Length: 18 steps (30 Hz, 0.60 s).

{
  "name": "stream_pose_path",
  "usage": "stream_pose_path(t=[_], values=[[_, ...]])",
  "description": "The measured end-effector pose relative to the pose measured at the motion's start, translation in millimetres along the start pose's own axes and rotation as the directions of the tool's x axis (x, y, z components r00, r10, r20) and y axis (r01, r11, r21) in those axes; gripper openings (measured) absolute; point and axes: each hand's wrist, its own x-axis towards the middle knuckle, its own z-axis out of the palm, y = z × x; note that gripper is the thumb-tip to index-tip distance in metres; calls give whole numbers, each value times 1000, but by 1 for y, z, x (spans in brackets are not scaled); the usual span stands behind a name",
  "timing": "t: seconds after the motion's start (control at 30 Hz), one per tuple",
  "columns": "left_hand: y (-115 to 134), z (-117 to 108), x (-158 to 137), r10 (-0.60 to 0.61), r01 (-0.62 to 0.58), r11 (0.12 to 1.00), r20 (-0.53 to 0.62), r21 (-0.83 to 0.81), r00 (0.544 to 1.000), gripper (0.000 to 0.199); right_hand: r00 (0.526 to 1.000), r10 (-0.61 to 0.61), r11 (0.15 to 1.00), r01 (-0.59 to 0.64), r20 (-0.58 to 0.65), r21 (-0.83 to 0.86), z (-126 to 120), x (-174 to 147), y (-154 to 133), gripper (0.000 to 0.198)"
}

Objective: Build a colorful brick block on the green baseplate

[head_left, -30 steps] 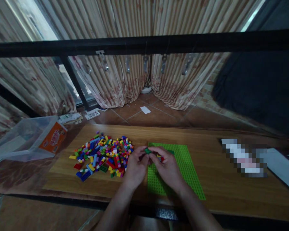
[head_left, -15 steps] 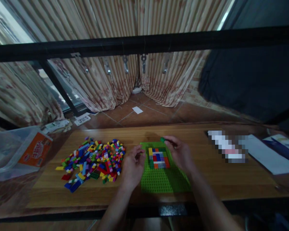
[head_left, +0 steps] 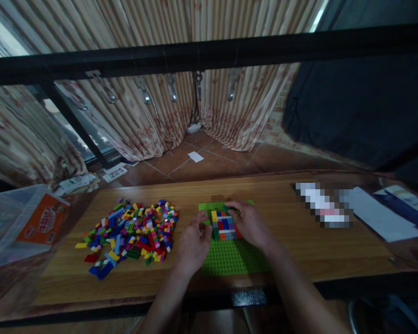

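A green baseplate [head_left: 226,260] lies on the wooden table, with a patchwork of coloured bricks [head_left: 225,225] built on its upper part. My right hand [head_left: 249,225] reaches over the plate's right side, a small green brick [head_left: 227,204] pinched at its fingertips by the far edge of the patchwork. The fingers partly hide that brick and the patchwork's right end. At the plate's left edge, my left hand [head_left: 193,241] rests with loosely curled fingers, thumb and forefinger apart, holding nothing that I can see.
A heap of loose bricks [head_left: 132,229] spreads over the table's left part. Beyond it stands a clear plastic bin [head_left: 10,222] with an orange label. White paper [head_left: 386,215] and a blurred-out item [head_left: 322,204] lie at the right. A black bar [head_left: 209,55] crosses behind the table.
My right hand has moved left and down with the green brick, from beyond the plate's far edge to the patchwork. The left hand stays beside the plate. The view has shifted slightly.
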Motion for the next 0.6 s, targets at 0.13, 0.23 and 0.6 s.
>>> stream_pose_path(t=[0.13, 0.23, 0.6], values=[[2, -1, 0, 6, -7, 1000, 14, 22, 1000, 43, 1000, -24, 1000, 25, 17, -18, 6, 2, 1, 29], [2, 0, 0, -1, 0, 999, 30, 52, 1000, 44, 997, -35, 998, 38, 70, -54, 9, 3, 0, 29], [1, 2, -1, 7, -10, 998, 46, 54, 999, 46, 994, -68, 996, 72, 84, -56, 13, 4, -1, 34]])
